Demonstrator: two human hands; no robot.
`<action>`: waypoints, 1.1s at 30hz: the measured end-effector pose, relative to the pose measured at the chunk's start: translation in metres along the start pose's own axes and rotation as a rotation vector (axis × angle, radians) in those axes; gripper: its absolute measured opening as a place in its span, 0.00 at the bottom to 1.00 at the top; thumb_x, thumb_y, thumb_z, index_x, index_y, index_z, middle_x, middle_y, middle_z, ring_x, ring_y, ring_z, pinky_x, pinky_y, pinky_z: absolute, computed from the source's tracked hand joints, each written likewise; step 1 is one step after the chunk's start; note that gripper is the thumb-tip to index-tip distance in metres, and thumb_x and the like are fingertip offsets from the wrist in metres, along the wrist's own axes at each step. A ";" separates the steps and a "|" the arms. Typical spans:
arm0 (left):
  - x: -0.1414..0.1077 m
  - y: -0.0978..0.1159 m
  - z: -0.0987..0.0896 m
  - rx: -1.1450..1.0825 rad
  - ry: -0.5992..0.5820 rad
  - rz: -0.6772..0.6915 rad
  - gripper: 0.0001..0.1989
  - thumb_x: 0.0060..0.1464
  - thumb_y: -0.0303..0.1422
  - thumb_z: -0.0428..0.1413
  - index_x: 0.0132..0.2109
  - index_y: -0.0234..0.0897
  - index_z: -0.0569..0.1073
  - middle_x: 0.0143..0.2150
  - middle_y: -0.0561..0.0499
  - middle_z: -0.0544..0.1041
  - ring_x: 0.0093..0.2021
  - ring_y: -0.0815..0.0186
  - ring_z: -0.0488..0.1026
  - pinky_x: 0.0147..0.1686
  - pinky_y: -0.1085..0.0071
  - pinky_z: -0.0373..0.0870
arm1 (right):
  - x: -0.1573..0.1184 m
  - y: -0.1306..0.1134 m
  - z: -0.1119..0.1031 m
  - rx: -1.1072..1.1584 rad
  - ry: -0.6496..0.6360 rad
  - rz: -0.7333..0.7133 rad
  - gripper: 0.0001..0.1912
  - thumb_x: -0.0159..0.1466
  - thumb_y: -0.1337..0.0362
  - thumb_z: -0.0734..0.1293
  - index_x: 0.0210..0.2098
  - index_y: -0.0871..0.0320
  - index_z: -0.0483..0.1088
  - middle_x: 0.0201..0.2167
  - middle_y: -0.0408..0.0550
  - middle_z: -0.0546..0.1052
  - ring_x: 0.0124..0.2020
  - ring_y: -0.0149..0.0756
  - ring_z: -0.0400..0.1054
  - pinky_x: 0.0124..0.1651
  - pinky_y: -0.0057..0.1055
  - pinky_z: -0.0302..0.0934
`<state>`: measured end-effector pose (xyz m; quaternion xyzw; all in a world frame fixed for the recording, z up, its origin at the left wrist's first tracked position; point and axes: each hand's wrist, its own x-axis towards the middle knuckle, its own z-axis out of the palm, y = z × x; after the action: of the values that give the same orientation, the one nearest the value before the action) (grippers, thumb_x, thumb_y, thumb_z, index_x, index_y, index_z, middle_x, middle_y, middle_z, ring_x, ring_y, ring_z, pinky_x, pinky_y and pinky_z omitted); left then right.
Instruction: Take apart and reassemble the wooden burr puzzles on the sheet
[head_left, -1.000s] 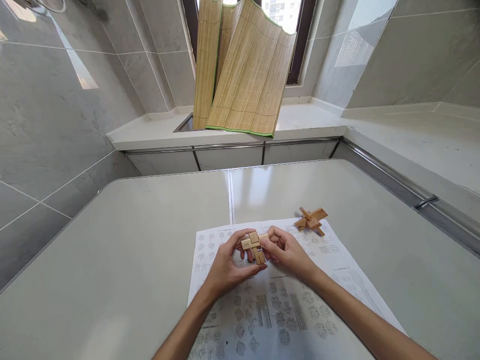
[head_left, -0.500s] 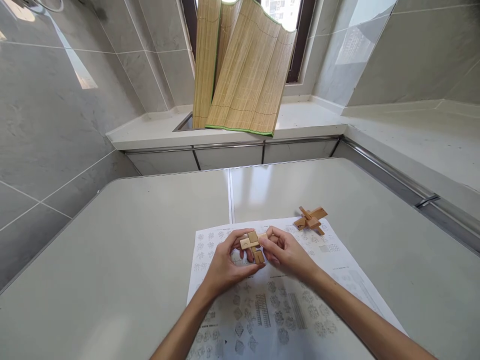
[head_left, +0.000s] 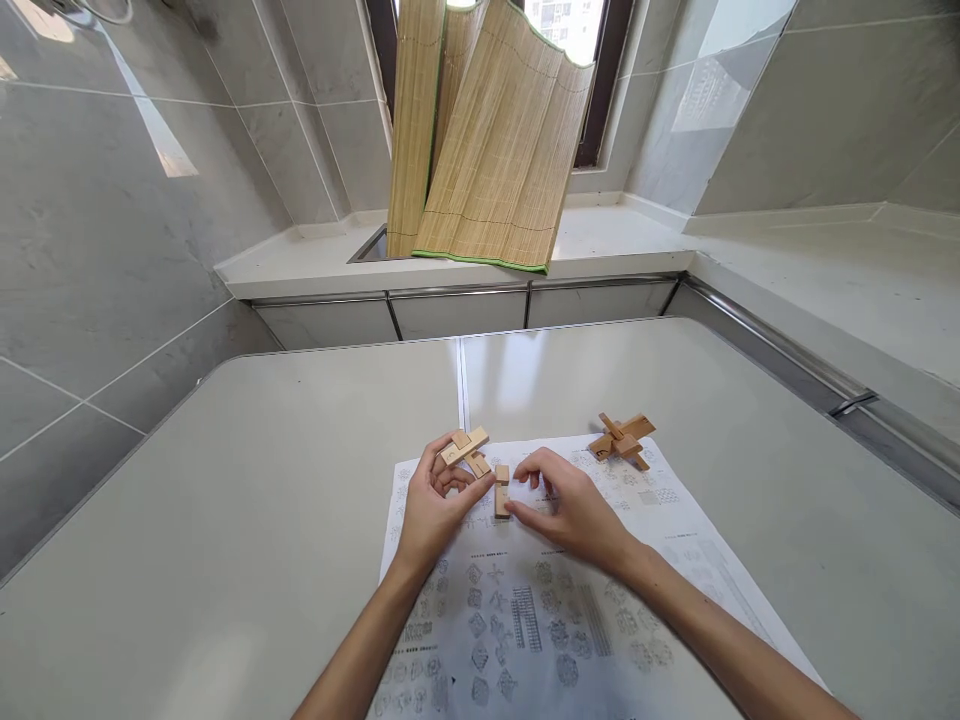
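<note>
My left hand [head_left: 442, 500] grips a cluster of interlocked pale wooden puzzle pieces [head_left: 466, 450] between thumb and fingers, above the upper left of the printed sheet [head_left: 540, 580]. Just right of the left thumb is a separate notched wooden puzzle piece [head_left: 502, 493], upright in the view; it appears to lie on the sheet. My right hand [head_left: 566, 500] is beside this loose piece, thumb and fingers apart. The right thumb tip is at its edge; whether it touches cannot be made out.
A wooden interlocking puzzle [head_left: 622, 441] with crossed bars rests at the sheet's upper right corner. All this is on a glossy pale table [head_left: 262, 520] with a seam down its middle. Beyond are a white ledge [head_left: 622, 235] and a bamboo mat [head_left: 502, 150] before the window.
One notched piece has come away from the wooden cluster and is now between my hands. The left hand moved up and left with the rest; the right hand's fingers opened.
</note>
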<state>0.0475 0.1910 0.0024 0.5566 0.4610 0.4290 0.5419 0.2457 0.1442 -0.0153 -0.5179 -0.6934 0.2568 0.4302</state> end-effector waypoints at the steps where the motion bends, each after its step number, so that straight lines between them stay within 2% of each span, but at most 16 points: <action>1: -0.001 0.001 0.001 0.005 -0.004 0.001 0.36 0.48 0.38 0.70 0.61 0.39 0.65 0.46 0.47 0.81 0.36 0.67 0.77 0.43 0.68 0.73 | -0.001 0.001 0.001 -0.034 -0.023 -0.030 0.10 0.62 0.60 0.73 0.40 0.52 0.71 0.37 0.47 0.75 0.37 0.41 0.68 0.39 0.36 0.61; 5: -0.003 0.003 0.003 0.022 -0.016 0.007 0.35 0.48 0.36 0.69 0.61 0.39 0.65 0.46 0.47 0.81 0.34 0.70 0.75 0.41 0.71 0.73 | -0.004 0.005 0.007 -0.098 -0.080 -0.079 0.10 0.62 0.60 0.73 0.43 0.50 0.74 0.42 0.49 0.75 0.43 0.44 0.69 0.44 0.39 0.64; 8: -0.004 0.004 0.003 0.039 -0.034 0.023 0.35 0.49 0.36 0.69 0.61 0.39 0.65 0.46 0.48 0.81 0.33 0.70 0.74 0.39 0.72 0.73 | -0.003 0.006 0.008 -0.016 -0.073 -0.031 0.08 0.63 0.60 0.72 0.43 0.50 0.75 0.43 0.50 0.75 0.45 0.45 0.70 0.47 0.40 0.65; 11: -0.005 0.004 0.003 0.037 -0.050 0.020 0.36 0.48 0.36 0.70 0.61 0.40 0.65 0.46 0.48 0.81 0.34 0.69 0.75 0.39 0.72 0.73 | 0.001 0.004 0.002 0.190 -0.057 0.072 0.07 0.62 0.58 0.73 0.39 0.52 0.75 0.51 0.52 0.74 0.54 0.46 0.69 0.56 0.42 0.64; 13: -0.005 0.003 0.003 0.024 -0.076 0.009 0.36 0.47 0.36 0.70 0.61 0.40 0.66 0.46 0.48 0.81 0.36 0.68 0.77 0.41 0.70 0.74 | 0.003 0.003 -0.003 0.430 -0.101 0.175 0.11 0.61 0.56 0.75 0.35 0.54 0.72 0.58 0.53 0.71 0.60 0.47 0.67 0.62 0.43 0.62; 15: -0.007 0.003 0.003 -0.001 -0.117 0.001 0.35 0.48 0.36 0.70 0.61 0.40 0.66 0.48 0.47 0.81 0.40 0.65 0.79 0.44 0.68 0.75 | 0.004 0.004 -0.008 0.693 -0.169 0.292 0.16 0.59 0.54 0.77 0.33 0.54 0.68 0.62 0.54 0.69 0.60 0.47 0.68 0.63 0.44 0.62; 18: -0.009 0.002 0.004 -0.037 -0.195 0.002 0.35 0.47 0.35 0.70 0.60 0.41 0.67 0.51 0.45 0.80 0.46 0.61 0.79 0.48 0.65 0.75 | 0.006 0.008 -0.014 0.912 -0.211 0.421 0.23 0.54 0.56 0.80 0.39 0.53 0.66 0.56 0.53 0.75 0.54 0.45 0.74 0.59 0.45 0.65; 22: -0.011 0.003 0.003 -0.017 -0.281 0.013 0.36 0.46 0.33 0.71 0.60 0.41 0.67 0.50 0.46 0.80 0.48 0.60 0.78 0.49 0.66 0.74 | 0.008 0.016 -0.019 0.977 -0.232 0.485 0.30 0.51 0.58 0.82 0.49 0.54 0.70 0.51 0.54 0.78 0.53 0.45 0.74 0.60 0.44 0.64; 27: -0.013 0.003 0.001 -0.009 -0.301 0.028 0.36 0.46 0.32 0.71 0.61 0.42 0.66 0.48 0.47 0.79 0.48 0.62 0.76 0.50 0.67 0.72 | 0.008 0.020 -0.022 1.038 -0.296 0.447 0.29 0.53 0.59 0.81 0.52 0.56 0.74 0.50 0.55 0.79 0.53 0.44 0.72 0.61 0.43 0.62; 33: -0.014 0.005 0.002 -0.017 -0.300 0.022 0.36 0.47 0.32 0.71 0.62 0.43 0.67 0.48 0.48 0.78 0.49 0.61 0.76 0.51 0.65 0.72 | 0.008 0.012 -0.023 1.127 -0.356 0.458 0.28 0.55 0.57 0.79 0.52 0.57 0.75 0.52 0.56 0.79 0.54 0.47 0.73 0.64 0.50 0.59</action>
<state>0.0464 0.1773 0.0074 0.6148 0.3648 0.3509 0.6048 0.2709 0.1535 -0.0110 -0.2965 -0.3845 0.7501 0.4490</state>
